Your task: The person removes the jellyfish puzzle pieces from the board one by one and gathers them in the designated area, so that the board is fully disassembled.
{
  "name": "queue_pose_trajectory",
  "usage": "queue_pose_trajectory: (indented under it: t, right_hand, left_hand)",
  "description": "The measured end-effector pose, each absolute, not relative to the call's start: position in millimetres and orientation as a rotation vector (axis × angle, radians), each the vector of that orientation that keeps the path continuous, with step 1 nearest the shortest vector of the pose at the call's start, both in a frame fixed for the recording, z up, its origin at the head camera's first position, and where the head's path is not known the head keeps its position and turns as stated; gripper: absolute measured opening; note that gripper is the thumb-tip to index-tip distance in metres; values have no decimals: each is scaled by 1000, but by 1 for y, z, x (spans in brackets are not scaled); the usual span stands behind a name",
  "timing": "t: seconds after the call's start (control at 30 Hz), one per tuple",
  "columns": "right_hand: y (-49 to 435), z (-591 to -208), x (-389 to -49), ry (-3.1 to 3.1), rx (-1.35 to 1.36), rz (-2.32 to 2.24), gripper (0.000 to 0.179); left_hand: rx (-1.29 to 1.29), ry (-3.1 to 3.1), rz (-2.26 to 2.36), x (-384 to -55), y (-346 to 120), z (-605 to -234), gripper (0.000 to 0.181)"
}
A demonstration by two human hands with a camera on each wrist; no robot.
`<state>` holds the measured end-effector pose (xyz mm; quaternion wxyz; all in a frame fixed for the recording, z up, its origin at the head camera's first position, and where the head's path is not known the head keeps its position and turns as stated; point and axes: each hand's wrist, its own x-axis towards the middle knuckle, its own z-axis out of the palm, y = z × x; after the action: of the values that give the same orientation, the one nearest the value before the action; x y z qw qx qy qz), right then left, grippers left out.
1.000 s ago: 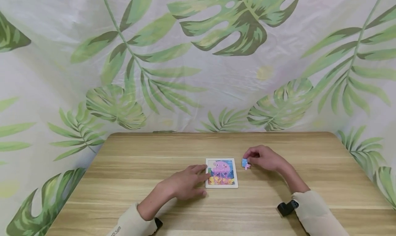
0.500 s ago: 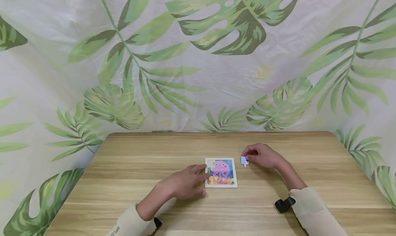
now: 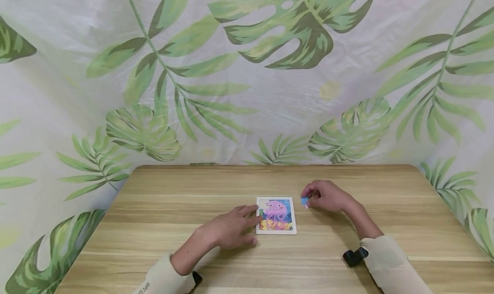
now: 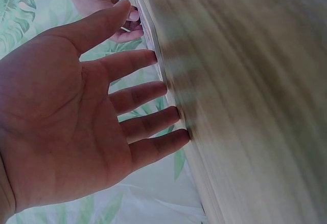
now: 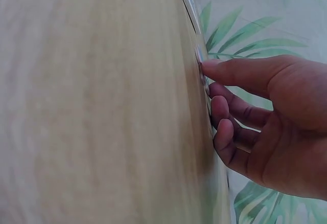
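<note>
While the left hand (image 3: 231, 229) stayed spread at the puzzle's (image 3: 277, 217) left edge, gripping nothing, the right hand (image 3: 327, 196) pinched the piece (image 3: 304, 201), just right of the puzzle; less of its face showed than half a second earlier; the upper-left gap (image 3: 264, 205) remained unfilled.

Readable text: none | dark lettering (image 3: 144, 288) stands on the left sleeve (image 3: 164, 272), too small to make out | place: inward of the left edge of the table (image 3: 173, 191)
</note>
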<state>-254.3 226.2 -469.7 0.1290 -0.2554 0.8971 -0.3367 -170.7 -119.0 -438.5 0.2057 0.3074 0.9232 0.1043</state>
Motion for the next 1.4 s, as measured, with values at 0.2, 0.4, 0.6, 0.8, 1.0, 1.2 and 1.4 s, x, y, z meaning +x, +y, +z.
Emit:
queue_pose_trajectory:
  t: [0.2, 0.4, 0.6, 0.8, 1.0, 1.2, 1.4]
  right_hand:
    - [226, -471, -253, 2605, -743, -991, 17]
    - [226, -470, -253, 2607, -755, -987, 18]
    - [224, -467, -253, 2627, -758, -957, 18]
    - [211, -458, -250, 2682, -749, -923, 21]
    - [186, -454, -248, 2665, -787, -948, 24]
    - [166, -460, -250, 2628, -816, -965, 22]
    - [154, -463, -250, 2585, -799, -985, 23]
  left_hand:
    - [850, 2574, 294, -170, -118, -439, 68]
    - [847, 2577, 290, -169, -118, -440, 67]
    - [844, 2572, 277, -170, -117, -441, 66]
    - [850, 2573, 264, -172, -117, -442, 66]
    - [842, 2574, 256, -173, -116, -441, 67]
    - [830, 2573, 258, -174, -117, -443, 66]
    - [830, 2576, 266, -173, -118, -442, 66]
